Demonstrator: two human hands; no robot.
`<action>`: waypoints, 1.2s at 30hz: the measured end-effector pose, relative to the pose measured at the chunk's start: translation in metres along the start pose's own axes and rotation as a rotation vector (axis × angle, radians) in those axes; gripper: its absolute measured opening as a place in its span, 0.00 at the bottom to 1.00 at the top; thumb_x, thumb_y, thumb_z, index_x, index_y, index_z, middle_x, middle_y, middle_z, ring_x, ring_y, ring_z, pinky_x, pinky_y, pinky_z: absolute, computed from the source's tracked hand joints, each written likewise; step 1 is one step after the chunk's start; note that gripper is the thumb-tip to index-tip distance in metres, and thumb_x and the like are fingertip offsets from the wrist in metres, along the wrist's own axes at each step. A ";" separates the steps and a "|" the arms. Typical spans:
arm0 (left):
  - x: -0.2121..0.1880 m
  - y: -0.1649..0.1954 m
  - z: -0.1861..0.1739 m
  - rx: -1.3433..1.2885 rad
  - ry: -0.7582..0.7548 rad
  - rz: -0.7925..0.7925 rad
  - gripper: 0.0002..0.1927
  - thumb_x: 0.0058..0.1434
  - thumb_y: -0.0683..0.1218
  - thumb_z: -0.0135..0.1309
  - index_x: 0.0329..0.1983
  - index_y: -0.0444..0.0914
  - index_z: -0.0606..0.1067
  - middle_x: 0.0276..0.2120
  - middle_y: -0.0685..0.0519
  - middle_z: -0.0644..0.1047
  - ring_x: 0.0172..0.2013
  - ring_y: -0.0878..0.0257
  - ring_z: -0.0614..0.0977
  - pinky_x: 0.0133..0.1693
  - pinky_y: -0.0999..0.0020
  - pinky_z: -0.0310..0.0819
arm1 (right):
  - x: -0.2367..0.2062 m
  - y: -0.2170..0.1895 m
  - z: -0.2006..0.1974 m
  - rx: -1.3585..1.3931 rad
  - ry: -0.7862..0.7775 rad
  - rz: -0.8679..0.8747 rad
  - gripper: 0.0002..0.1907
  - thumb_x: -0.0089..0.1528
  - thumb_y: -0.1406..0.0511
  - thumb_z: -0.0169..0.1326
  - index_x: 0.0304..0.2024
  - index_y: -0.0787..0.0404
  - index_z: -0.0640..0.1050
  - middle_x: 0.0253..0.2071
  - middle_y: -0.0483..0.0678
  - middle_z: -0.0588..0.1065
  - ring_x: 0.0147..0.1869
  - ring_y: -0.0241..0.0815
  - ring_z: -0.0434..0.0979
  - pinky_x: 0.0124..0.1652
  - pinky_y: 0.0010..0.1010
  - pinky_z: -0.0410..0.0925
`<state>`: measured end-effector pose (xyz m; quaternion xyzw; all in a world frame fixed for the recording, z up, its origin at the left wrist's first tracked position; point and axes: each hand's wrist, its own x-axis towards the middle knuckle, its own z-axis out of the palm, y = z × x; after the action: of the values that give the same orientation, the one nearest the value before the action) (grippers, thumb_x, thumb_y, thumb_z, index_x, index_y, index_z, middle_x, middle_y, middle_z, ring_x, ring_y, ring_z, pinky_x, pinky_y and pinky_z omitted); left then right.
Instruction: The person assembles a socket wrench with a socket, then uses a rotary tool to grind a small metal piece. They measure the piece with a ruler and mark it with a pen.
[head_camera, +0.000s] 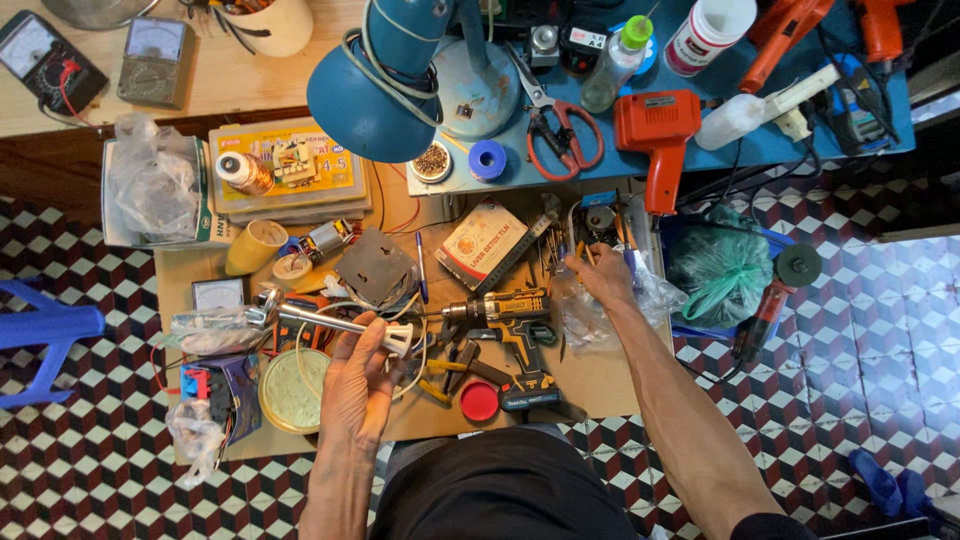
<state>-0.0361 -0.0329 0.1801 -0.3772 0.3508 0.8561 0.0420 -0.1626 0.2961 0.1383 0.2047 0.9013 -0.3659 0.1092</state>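
The left hand (358, 385) is curled tight around a long shiny metal rod with a white end (335, 323), holding it flat over the messy brown wooden table (590, 380). The right hand (603, 277) stretches far out, fingers dipping into a crinkly clear plastic bag (580, 310), beside the yellow-and-black power drill (505, 318).
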 end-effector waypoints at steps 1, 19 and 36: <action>0.000 -0.001 0.001 -0.003 -0.007 0.002 0.15 0.60 0.42 0.62 0.50 0.43 0.76 0.41 0.56 0.80 0.45 0.63 0.82 0.46 0.59 0.78 | 0.005 0.001 -0.002 0.053 -0.040 0.081 0.33 0.54 0.55 0.69 0.55 0.67 0.76 0.38 0.54 0.80 0.41 0.44 0.80 0.44 0.37 0.71; 0.008 0.002 -0.008 -0.070 -0.026 0.025 0.16 0.59 0.41 0.64 0.49 0.42 0.76 0.39 0.58 0.78 0.42 0.65 0.79 0.50 0.53 0.80 | -0.102 0.067 -0.011 1.168 -0.444 0.148 0.12 0.64 0.69 0.51 0.50 0.67 0.73 0.37 0.51 0.77 0.38 0.41 0.79 0.42 0.29 0.75; 0.012 0.036 -0.029 -0.115 -0.049 -0.019 0.13 0.60 0.41 0.63 0.48 0.40 0.77 0.40 0.55 0.77 0.43 0.62 0.80 0.45 0.58 0.83 | -0.185 -0.065 0.040 0.153 -0.336 -0.543 0.20 0.62 0.59 0.58 0.56 0.57 0.79 0.39 0.47 0.75 0.40 0.41 0.78 0.41 0.33 0.71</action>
<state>-0.0382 -0.0804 0.1788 -0.3612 0.2964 0.8834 0.0370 -0.0246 0.1725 0.2137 -0.0988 0.8622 -0.4771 0.1389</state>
